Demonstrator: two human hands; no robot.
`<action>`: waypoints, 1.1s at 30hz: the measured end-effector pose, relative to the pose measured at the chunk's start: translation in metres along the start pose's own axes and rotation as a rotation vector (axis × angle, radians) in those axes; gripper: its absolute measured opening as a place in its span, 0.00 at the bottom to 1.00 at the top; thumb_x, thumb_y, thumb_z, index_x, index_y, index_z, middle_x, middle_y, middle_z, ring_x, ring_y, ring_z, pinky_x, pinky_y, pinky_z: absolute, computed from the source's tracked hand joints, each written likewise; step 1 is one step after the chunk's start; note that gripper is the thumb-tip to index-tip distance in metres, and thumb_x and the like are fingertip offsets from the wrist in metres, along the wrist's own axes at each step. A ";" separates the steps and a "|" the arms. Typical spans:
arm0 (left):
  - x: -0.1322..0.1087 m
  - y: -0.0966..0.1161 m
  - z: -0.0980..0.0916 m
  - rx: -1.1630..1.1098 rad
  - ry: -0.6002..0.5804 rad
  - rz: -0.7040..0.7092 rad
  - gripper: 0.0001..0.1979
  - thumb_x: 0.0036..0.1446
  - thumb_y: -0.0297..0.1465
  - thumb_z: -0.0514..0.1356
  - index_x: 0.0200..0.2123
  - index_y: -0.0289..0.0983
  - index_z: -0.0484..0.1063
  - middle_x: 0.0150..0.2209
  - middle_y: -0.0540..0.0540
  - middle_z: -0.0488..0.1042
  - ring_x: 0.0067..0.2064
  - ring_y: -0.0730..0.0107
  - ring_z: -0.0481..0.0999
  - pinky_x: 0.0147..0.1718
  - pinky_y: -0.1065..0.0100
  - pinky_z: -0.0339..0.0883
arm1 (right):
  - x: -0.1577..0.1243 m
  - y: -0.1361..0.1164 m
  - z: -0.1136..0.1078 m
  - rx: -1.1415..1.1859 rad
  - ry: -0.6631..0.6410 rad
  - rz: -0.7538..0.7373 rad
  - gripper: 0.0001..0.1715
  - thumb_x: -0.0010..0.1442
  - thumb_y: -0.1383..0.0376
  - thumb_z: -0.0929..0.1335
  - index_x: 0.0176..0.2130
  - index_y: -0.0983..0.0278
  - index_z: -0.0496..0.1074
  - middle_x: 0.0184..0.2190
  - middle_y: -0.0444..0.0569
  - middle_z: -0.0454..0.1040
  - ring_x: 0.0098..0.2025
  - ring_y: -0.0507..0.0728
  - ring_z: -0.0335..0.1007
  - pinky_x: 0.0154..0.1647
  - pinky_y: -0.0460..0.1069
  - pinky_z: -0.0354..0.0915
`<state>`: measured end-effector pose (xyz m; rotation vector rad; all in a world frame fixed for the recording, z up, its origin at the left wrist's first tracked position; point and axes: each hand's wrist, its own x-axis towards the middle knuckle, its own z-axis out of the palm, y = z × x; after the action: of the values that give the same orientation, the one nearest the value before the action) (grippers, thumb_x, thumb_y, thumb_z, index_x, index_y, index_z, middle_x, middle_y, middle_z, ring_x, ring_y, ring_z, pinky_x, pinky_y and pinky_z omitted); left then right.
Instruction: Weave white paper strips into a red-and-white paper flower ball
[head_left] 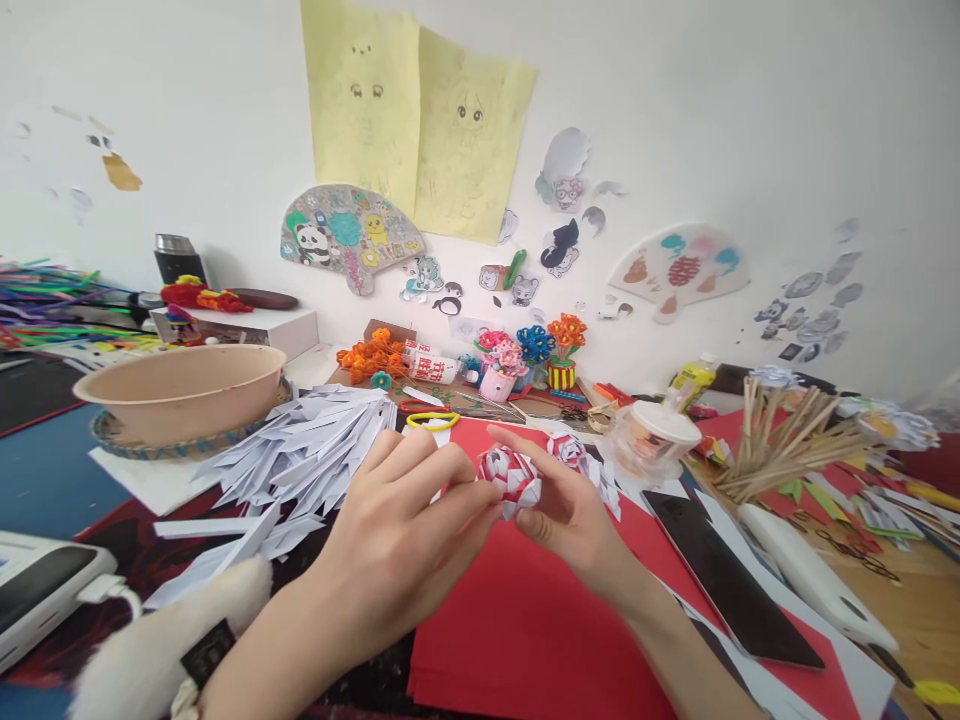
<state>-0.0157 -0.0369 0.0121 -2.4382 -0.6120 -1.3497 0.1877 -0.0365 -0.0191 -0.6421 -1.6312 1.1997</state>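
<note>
Between my two hands, above the red paper (540,620), is a small ball woven of red and white folded paper strips (511,480). My left hand (416,520) pinches its near left side with thumb and forefinger, the other fingers curled. Wrapped round its right side, my right hand (570,510) has the forefinger over the top and the thumb below. Just behind the right hand sits another red and white paper piece (568,450), partly hidden. A heap of folded white paper strips (315,450) lies left of my left hand.
At left are a beige basin (184,395), a white charger with a cable (45,590) and a furry white object (180,640). Yellow-handled scissors (433,420) and paper flower pots (562,375) lie behind. A phone (731,575), a lidded cup (656,440) and wooden sticks (795,440) are at right.
</note>
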 end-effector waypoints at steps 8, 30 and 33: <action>-0.002 0.006 0.005 0.023 0.062 0.029 0.06 0.61 0.20 0.61 0.39 0.35 0.74 0.27 0.49 0.71 0.29 0.69 0.59 0.30 0.64 0.48 | 0.000 0.005 0.000 -0.088 0.080 -0.100 0.34 0.62 0.59 0.74 0.64 0.48 0.65 0.65 0.47 0.67 0.67 0.62 0.62 0.64 0.57 0.66; -0.004 0.008 0.007 -0.196 -0.017 -0.226 0.07 0.64 0.22 0.59 0.38 0.39 0.76 0.32 0.48 0.72 0.33 0.68 0.63 0.32 0.64 0.55 | -0.005 0.012 0.000 -0.331 0.149 -0.179 0.34 0.65 0.60 0.70 0.67 0.49 0.60 0.64 0.50 0.64 0.67 0.64 0.58 0.61 0.57 0.67; -0.003 0.008 0.007 -0.202 0.007 -0.234 0.08 0.64 0.23 0.59 0.39 0.40 0.77 0.31 0.48 0.72 0.33 0.68 0.62 0.32 0.63 0.55 | -0.005 0.011 0.000 -0.317 0.161 -0.169 0.34 0.65 0.59 0.70 0.67 0.50 0.60 0.65 0.51 0.64 0.67 0.65 0.60 0.60 0.57 0.68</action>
<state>-0.0086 -0.0416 0.0055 -2.5824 -0.8172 -1.5795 0.1876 -0.0363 -0.0311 -0.7600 -1.7148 0.7546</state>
